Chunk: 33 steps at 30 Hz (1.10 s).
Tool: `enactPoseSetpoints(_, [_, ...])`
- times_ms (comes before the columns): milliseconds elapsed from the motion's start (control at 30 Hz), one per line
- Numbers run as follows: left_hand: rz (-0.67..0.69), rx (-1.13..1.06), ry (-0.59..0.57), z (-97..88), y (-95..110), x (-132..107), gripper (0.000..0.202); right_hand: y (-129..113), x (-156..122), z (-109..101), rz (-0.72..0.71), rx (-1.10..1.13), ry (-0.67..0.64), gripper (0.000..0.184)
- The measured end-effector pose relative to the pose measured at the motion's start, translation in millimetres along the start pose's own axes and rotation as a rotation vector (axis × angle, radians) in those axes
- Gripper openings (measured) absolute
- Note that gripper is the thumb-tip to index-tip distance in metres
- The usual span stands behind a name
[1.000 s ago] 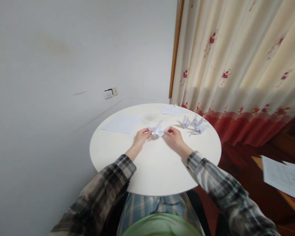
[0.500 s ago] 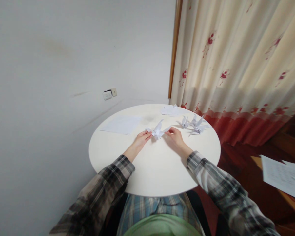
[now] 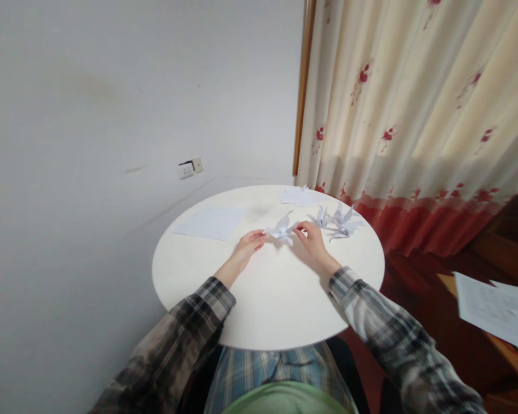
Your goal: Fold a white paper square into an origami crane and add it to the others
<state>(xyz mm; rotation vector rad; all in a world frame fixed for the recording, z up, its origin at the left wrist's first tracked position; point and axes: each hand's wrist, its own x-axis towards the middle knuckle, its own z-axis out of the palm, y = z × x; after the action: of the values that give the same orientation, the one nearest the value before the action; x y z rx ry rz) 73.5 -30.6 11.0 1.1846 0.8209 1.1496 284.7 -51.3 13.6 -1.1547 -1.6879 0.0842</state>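
Note:
A white folded paper crane (image 3: 281,231) is between my hands, over the middle of the round white table (image 3: 280,299). My right hand (image 3: 311,237) pinches the crane's right tip between thumb and fingers. On the other side, my left hand (image 3: 251,242) has its fingers closed at the crane's left tip; how firmly it grips there is hard to see. Close by on the right lie several finished paper cranes (image 3: 342,221), grouped together.
White paper sheets (image 3: 210,222) lie at the table's left. More white paper (image 3: 297,196) lies at the back edge. A wall with a socket (image 3: 185,170) stands on the left, a flowered curtain (image 3: 384,115) behind right. Written papers (image 3: 492,305) rest on wooden furniture at right.
The crane has shifted slightly right and turned a little between my hands, its left tip now nearer my left fingertips. The whole view has shifted slightly.

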Motion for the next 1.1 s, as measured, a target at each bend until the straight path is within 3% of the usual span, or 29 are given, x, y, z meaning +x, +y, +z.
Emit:
enactPoseSetpoints(267, [-0.029,-0.052,0.012,0.7,3.4,-2.7,0.032,28.3,1.6,-46.3,0.071,-0.154,0.342,0.018])
enactPoseSetpoints(400, [-0.036,-0.043,0.027,0.0,3.4,-2.3,0.027,32.4,-1.0,-57.0,0.109,-0.257,0.477,0.018])
enactPoseSetpoints(600, [-0.040,-0.016,0.023,-1.7,3.4,-1.2,0.024,30.4,-2.3,-54.5,0.119,-0.355,0.403,0.014])
enactPoseSetpoints(800, [-0.051,-0.041,0.033,-1.9,2.7,0.7,0.023,39.3,-5.3,-50.4,0.227,-0.367,0.245,0.008])
enactPoseSetpoints(1100, [-0.054,-0.025,0.015,-3.3,0.7,2.7,0.024,40.8,-8.5,-53.0,0.239,-0.492,0.273,0.010])
